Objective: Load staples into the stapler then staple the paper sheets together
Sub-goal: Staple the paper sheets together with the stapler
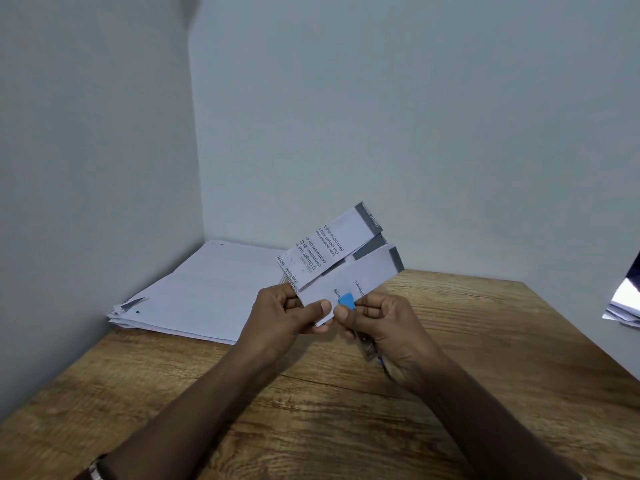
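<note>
Both hands are raised just above the wooden counter, meeting at about 6 o'clock of the fanned paper slips; the left hand pinches the lower left corner of the slips between thumb and fingers, closed on the paper; the right hand is wrapped around a small stapler, whose blue nose shows over the slips' lower edge and whose metal body runs back under the palm; the nose sits on the paper, so the stapling step looks to be in hand, though I cannot tell whether the staple has gone through.

The slips are thin and light and will bend and slide over one another easily; I would hold them close to the corner being stapled, as the left hand does, so the layers stay lined up; the free ends at 12 to 1 o'clock splay apart. The stapler is small, stiff and probably slick, best squeezed across its top and base near the nose.

Counted: one stapler; at least three slips visible in the fan, possibly more hidden; one loose stack of sheets lying at 10 o'clock in the corner of the counter, well apart from the hands; a further bundle of papers at 3 o'clock at the frame's edge; no staple box in view.
</note>
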Tool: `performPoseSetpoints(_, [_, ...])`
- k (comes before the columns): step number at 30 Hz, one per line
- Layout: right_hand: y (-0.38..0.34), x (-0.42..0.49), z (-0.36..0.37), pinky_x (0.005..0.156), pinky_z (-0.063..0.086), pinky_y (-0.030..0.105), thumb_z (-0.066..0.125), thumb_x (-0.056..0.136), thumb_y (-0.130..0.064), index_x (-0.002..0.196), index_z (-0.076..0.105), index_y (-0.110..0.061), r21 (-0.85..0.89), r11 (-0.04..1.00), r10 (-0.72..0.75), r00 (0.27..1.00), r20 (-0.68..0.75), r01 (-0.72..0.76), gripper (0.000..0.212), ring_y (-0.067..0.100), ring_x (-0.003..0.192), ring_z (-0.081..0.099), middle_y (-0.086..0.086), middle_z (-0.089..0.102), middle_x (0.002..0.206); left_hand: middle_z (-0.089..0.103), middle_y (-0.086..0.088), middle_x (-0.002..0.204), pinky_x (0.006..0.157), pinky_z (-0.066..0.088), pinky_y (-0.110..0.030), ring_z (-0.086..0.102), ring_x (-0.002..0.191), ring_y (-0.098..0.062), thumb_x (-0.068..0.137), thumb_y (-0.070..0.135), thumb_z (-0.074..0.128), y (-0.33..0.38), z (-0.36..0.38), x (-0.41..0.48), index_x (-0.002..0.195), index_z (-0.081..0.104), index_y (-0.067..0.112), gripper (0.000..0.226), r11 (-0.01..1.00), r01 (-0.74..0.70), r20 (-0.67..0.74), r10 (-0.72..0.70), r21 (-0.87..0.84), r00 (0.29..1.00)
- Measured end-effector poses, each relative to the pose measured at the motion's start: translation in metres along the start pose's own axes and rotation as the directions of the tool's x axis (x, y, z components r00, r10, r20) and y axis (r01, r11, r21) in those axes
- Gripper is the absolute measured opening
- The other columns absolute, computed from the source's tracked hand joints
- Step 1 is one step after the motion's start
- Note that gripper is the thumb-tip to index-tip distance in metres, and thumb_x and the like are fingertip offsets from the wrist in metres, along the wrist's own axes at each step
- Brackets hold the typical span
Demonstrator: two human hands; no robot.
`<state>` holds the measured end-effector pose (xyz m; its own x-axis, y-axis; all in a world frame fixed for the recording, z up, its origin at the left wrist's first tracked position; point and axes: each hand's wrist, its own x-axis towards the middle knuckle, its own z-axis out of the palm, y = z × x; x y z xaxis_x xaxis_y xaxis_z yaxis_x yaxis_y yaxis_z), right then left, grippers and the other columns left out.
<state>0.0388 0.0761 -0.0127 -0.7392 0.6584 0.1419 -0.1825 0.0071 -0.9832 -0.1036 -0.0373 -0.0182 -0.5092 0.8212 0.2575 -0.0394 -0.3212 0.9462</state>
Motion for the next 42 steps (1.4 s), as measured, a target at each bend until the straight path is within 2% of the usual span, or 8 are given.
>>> performPoseSetpoints(8, [0.000,0.000,0.005,0.054,0.047,0.029,0.077,0.084,-0.043,0.115,0.061,-0.018,-0.070,0.989,0.120,0.986,-0.117,-0.128,0.043,0.012,0.058,0.058,-0.003,0.066,0.071,0.082,-0.008,0.093,0.059,0.060,-0.023,0.079,0.080,-0.022,0.082,-0.004,0.077,0.007,-0.002,0.001,0.153,0.024,0.030,0.095,0.994,0.034,-0.207,-0.054,-0.102,0.977])
performPoseSetpoints(12, [0.002,-0.003,0.004,0.058,0.044,0.026,0.081,0.081,-0.035,0.094,0.058,-0.028,-0.545,0.836,-0.273,0.906,-0.323,0.058,0.027,0.005,0.060,0.053,-0.007,0.061,0.071,0.082,-0.008,0.087,0.054,0.059,-0.027,0.077,0.067,-0.024,0.082,-0.005,0.077,0.007,-0.006,0.004,0.158,-0.001,0.042,0.118,0.964,0.089,-0.223,-0.147,-0.251,0.964])
performPoseSetpoints(18, [-0.009,-0.007,0.004,0.070,0.044,0.004,0.079,0.078,-0.020,0.098,0.072,-0.028,-0.821,0.413,-0.623,0.780,0.059,0.393,0.023,-0.002,0.089,0.061,-0.014,0.060,0.101,0.080,-0.018,0.091,0.054,0.062,-0.034,0.078,0.073,-0.031,0.075,-0.009,0.079,0.008,-0.005,0.004,0.147,0.032,0.051,0.105,0.891,0.178,-0.177,-0.272,-0.417,0.946])
performPoseSetpoints(24, [-0.008,-0.007,0.004,0.070,0.047,0.012,0.076,0.084,-0.015,0.097,0.073,-0.024,-0.811,0.444,-0.559,0.825,0.083,0.382,0.016,0.004,0.086,0.066,-0.011,0.072,0.096,0.078,-0.020,0.096,0.054,0.061,-0.027,0.077,0.069,-0.028,0.080,-0.004,0.077,0.009,-0.004,0.005,0.131,0.061,0.024,0.060,0.880,0.235,-0.110,-0.304,-0.412,0.946])
performPoseSetpoints(28, [-0.008,-0.009,0.004,0.062,0.057,0.026,0.074,0.090,-0.019,0.098,0.071,-0.018,-0.780,0.514,-0.498,0.865,0.066,0.356,0.008,0.014,0.070,0.069,-0.004,0.073,0.091,0.072,-0.010,0.076,0.046,0.054,-0.027,0.066,0.056,-0.020,0.084,0.039,0.077,0.008,0.000,0.000,0.119,0.064,0.020,0.042,0.995,0.102,-0.244,-0.097,0.008,0.965])
performPoseSetpoints(31, [-0.009,-0.009,0.003,0.068,0.062,0.037,0.074,0.091,-0.022,0.099,0.071,-0.017,-0.788,0.520,-0.473,0.879,0.057,0.330,0.010,0.017,0.071,0.071,-0.001,0.074,0.090,0.061,0.005,0.102,0.069,0.050,-0.028,0.062,0.090,-0.013,0.085,0.061,0.064,0.006,-0.003,-0.005,0.104,0.068,0.038,0.030,0.827,-0.091,-0.288,0.293,0.555,0.912])
performPoseSetpoints(36, [-0.008,-0.008,0.003,0.062,0.062,0.039,0.075,0.091,-0.030,0.096,0.070,-0.019,-0.780,0.524,-0.464,0.883,0.075,0.342,0.013,0.010,0.061,0.072,-0.002,0.074,0.079,0.055,0.020,0.119,0.093,0.040,-0.038,0.046,0.123,-0.006,0.075,0.059,0.064,0.011,-0.004,-0.010,0.099,0.072,0.045,0.029,0.638,-0.317,0.053,0.397,0.702,0.916])
performPoseSetpoints(42, [-0.006,-0.007,0.000,0.055,0.062,0.027,0.077,0.088,-0.032,0.092,0.068,-0.022,-0.733,0.600,-0.421,0.906,0.053,0.322,0.014,0.004,0.051,0.071,-0.004,0.073,0.072,0.068,0.025,0.102,0.089,0.049,-0.045,0.052,0.112,0.000,0.082,0.038,0.080,0.001,-0.005,-0.003,0.084,0.078,0.038,0.003,0.622,-0.304,0.031,0.410,0.722,0.912])
